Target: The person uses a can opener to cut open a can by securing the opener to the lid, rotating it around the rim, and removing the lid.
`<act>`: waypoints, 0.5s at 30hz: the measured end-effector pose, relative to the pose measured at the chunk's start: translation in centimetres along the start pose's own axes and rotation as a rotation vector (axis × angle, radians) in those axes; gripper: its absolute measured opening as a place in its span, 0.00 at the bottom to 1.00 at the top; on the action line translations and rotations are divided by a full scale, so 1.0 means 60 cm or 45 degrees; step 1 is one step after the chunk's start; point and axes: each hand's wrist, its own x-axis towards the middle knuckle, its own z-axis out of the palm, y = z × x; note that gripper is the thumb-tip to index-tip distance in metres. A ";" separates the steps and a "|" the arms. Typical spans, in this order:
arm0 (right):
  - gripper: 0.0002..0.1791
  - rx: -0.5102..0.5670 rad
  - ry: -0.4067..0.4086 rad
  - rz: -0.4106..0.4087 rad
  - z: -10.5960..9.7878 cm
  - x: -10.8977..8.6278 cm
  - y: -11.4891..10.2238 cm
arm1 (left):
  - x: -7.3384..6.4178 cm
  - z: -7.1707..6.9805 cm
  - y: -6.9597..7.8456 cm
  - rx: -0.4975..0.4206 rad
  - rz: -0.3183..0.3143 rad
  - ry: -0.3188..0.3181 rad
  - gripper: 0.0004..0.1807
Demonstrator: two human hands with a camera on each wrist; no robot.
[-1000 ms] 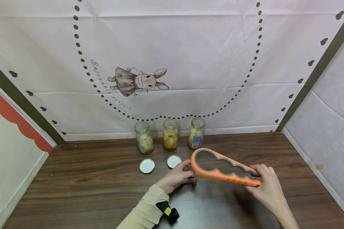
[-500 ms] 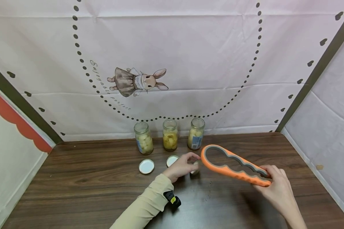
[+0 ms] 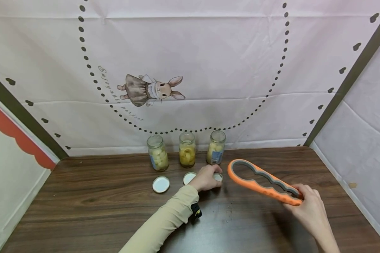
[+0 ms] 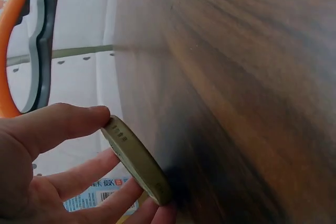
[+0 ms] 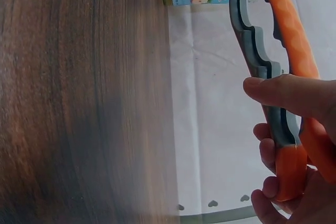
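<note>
Between its thumb and fingers my left hand (image 3: 206,178) pinches a jar lid (image 4: 139,161), held at a tilt just over the table in the left wrist view. In the head view the lid's pale inner face shows beside the fingers, in front of the right-hand jar (image 3: 216,149). My right hand (image 3: 310,207) grips the handle ends of an orange and grey jar opener (image 3: 256,186), its loop pointing left above the table. Two more lids, the middle lid (image 3: 189,177) and the left lid (image 3: 161,184), lie white side up; the left hand partly covers the middle one.
Along the table's back edge stand a left jar (image 3: 158,154) and a middle jar (image 3: 187,151), both lidless with pale yellow pieces inside. Behind them hangs a white printed cloth (image 3: 228,70). The brown wooden table (image 3: 92,211) stretches across the front.
My left hand has moved forward and slightly right with the lid, toward the right-hand jar. The right hand has shifted the jar opener to the right, away from the left hand.
</note>
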 end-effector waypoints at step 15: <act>0.25 0.018 0.020 -0.002 0.001 -0.001 0.004 | 0.022 0.019 0.004 0.473 0.091 0.102 0.16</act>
